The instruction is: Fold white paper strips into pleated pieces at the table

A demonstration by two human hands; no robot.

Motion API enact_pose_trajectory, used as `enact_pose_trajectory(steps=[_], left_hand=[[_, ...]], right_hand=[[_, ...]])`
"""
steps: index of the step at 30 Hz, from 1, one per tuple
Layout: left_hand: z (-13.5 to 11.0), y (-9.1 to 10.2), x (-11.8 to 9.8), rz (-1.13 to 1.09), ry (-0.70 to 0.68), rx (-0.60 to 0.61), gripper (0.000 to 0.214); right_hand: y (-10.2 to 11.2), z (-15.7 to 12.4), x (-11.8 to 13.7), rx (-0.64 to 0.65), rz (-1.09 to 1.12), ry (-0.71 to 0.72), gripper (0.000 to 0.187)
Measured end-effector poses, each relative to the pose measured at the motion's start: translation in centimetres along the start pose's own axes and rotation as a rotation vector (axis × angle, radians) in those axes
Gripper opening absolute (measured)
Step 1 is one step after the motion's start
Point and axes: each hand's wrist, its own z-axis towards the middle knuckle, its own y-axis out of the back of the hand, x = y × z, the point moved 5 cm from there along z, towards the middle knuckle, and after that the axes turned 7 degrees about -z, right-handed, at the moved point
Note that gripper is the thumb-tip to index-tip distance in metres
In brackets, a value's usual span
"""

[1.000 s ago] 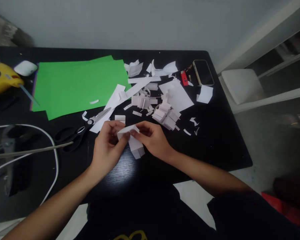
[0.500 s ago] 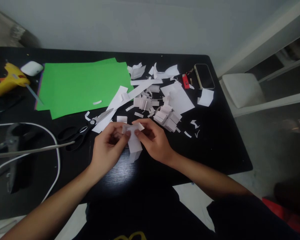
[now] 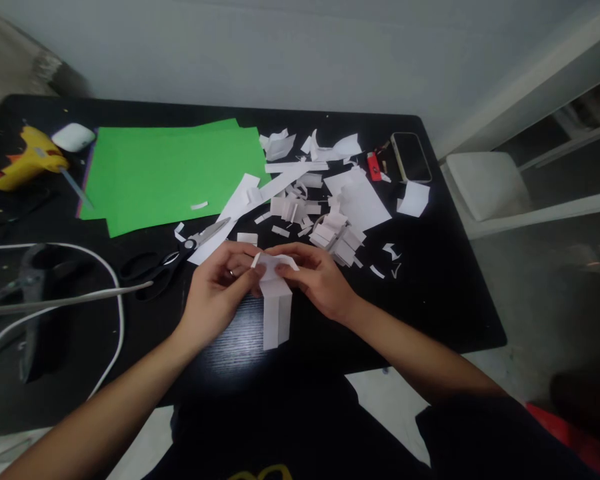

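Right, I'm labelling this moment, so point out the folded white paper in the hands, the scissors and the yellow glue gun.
Folded white paper (image 3: 272, 313), head view: on its hanging lower part.
Scissors (image 3: 189, 245), head view: on the pivot.
Yellow glue gun (image 3: 34, 156), head view: on the body.

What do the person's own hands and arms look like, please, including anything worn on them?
The left hand and right hand wear no gloves, and both forearms are bare. A dark sleeve shows on the right upper arm; the left one is out of view.
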Motion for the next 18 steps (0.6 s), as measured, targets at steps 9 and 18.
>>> enact_pose_trajectory(steps=[9,18], left_hand=[[0.0,0.6,-0.2,0.095,-0.015,-0.086,0.017],[-0.6,-0.1,0.0,0.195,-0.108,-0.123,0.014]], right_hand=[[0.4,0.0,0.3,0.089,0.069,-0.01,0.03],[-0.7,-1.7,1.4,-0.158,-0.672,0.397,0.026]])
